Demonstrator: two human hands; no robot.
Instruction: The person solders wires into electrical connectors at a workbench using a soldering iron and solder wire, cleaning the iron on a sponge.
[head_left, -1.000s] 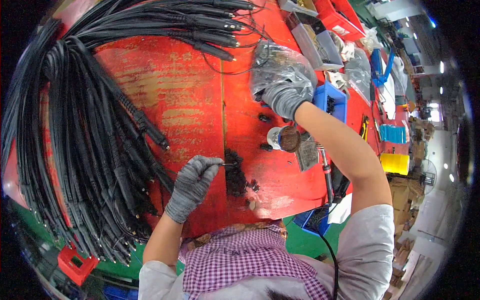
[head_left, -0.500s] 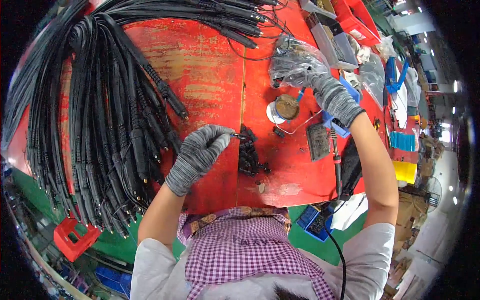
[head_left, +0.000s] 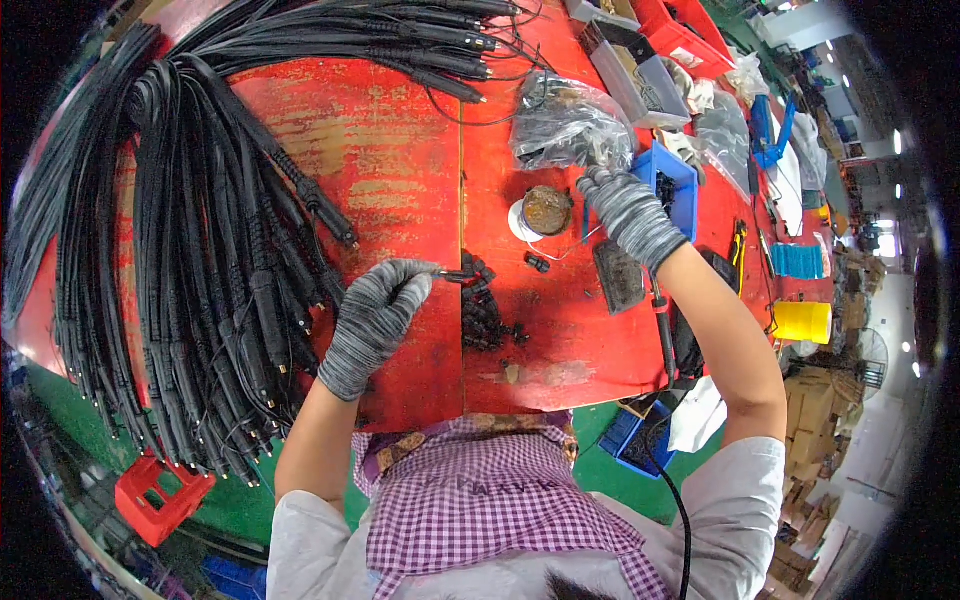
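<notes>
My left hand [head_left: 368, 325], in a grey knitted glove, pinches a small dark connector piece [head_left: 454, 276] with a metal end between thumb and forefinger. That piece is held just above a pile of small black plastic parts [head_left: 482, 315]. My gloved right hand [head_left: 637, 222] is at the near edge of a clear plastic bag of black parts [head_left: 568, 125], beside a blue bin [head_left: 682, 200]. Its fingers are drawn together; what they hold, if anything, cannot be made out. Between the hands stands a round tin of brown material [head_left: 547, 210], with one loose black part [head_left: 537, 262] near it.
Bundles of black cables [head_left: 190, 250] with plugs cover the left of the red table [head_left: 400, 170]. A soldering iron [head_left: 664, 335] and a dark rectangular pad [head_left: 618, 277] lie at the right. A grey tray [head_left: 640, 85] and a red bin [head_left: 685, 35] stand at the back right.
My right hand has drawn back from the plastic bag toward me, uncovering more of the blue bin. My left hand keeps its pinch on the connector piece. The whole view has shifted slightly.
</notes>
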